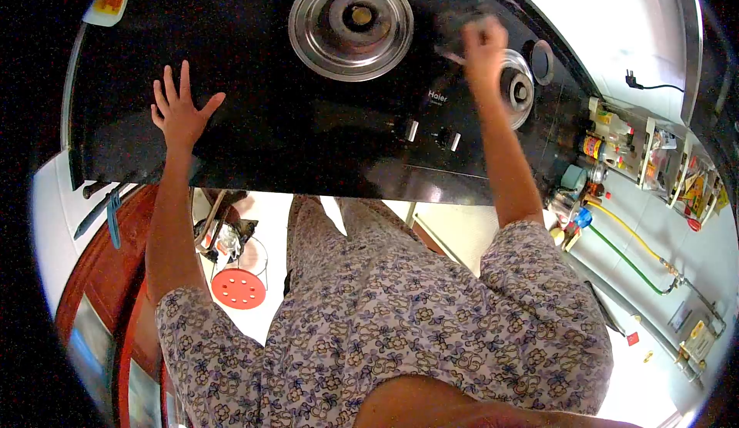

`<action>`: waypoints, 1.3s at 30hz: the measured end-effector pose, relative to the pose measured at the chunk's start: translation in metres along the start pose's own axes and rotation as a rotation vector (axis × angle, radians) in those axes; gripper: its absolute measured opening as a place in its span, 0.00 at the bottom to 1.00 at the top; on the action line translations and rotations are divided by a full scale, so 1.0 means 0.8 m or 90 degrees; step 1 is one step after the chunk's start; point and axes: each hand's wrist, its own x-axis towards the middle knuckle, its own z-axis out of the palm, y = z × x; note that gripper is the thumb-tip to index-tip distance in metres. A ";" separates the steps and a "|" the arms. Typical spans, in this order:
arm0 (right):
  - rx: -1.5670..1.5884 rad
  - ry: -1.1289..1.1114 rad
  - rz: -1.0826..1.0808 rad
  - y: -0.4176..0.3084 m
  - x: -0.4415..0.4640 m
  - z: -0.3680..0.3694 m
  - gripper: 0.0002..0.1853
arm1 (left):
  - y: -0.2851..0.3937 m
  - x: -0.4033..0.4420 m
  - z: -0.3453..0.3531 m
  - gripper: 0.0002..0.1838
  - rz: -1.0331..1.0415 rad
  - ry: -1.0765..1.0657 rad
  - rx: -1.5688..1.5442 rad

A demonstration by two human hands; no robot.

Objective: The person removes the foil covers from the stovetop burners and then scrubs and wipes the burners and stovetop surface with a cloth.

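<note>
My left hand (182,112) rests with its fingers spread on the black glass cooktop (254,135), at its left part. My right hand (485,39) is blurred by motion over the cooktop, its fingers drawn together beside the right burner (517,89). A thin pale shape shows at its left side, too smeared to name. Between the hands, toward the back, lies the large round steel burner (352,25). Two control knobs (412,130) (454,142) sit near the front edge, below the Haier lettering.
A white spatula head (108,2) is at the far left. Bottles (593,146), a yellow hose (627,230) and a green hose (627,259) are at the right. A black plug (633,80) hangs by the wall. A red perforated disc (239,289) is below the counter.
</note>
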 end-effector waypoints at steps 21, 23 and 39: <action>-0.199 -0.138 -0.187 -0.028 -0.002 0.080 0.24 | -0.005 0.000 0.001 0.47 -0.014 -0.077 -0.042; -0.223 -0.216 -0.102 -0.029 -0.073 0.034 0.28 | -0.002 0.000 0.000 0.47 -0.015 -0.072 -0.056; -0.044 -0.489 -0.483 -0.100 0.168 0.207 0.29 | 0.003 0.002 -0.009 0.48 0.001 -0.031 -0.078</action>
